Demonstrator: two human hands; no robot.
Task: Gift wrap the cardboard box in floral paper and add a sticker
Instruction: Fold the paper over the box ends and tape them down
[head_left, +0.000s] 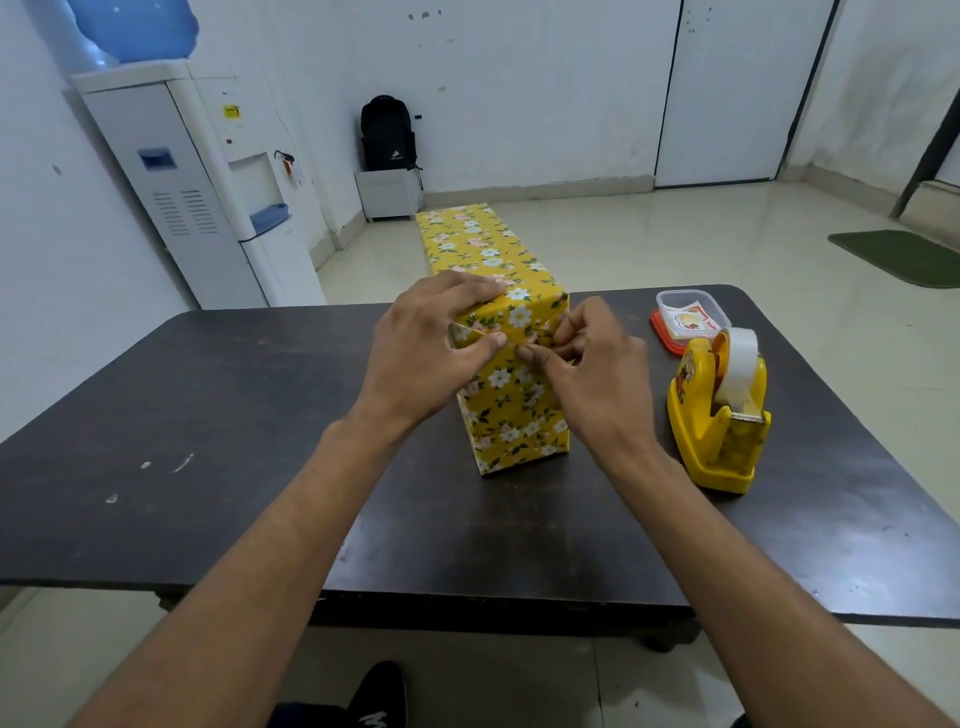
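Head view: both hands meet at the near end flap of the wrapped box (511, 410); left hand (415, 358) pinches the fold, right hand (592, 369) pinches beside it; the box's length runs away.

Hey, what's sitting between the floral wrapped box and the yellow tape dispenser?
In the head view, nothing rests on the table between the wrapped box and the tape dispenser; only the right hand crosses above that gap.

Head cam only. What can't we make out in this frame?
1. End seam of the wrapped box: head view, covered by left hand and right hand; taped or not, unknown.
2. Far end: head view, faces away from camera.
3. Stickers in the clear container: head view, too small to read.
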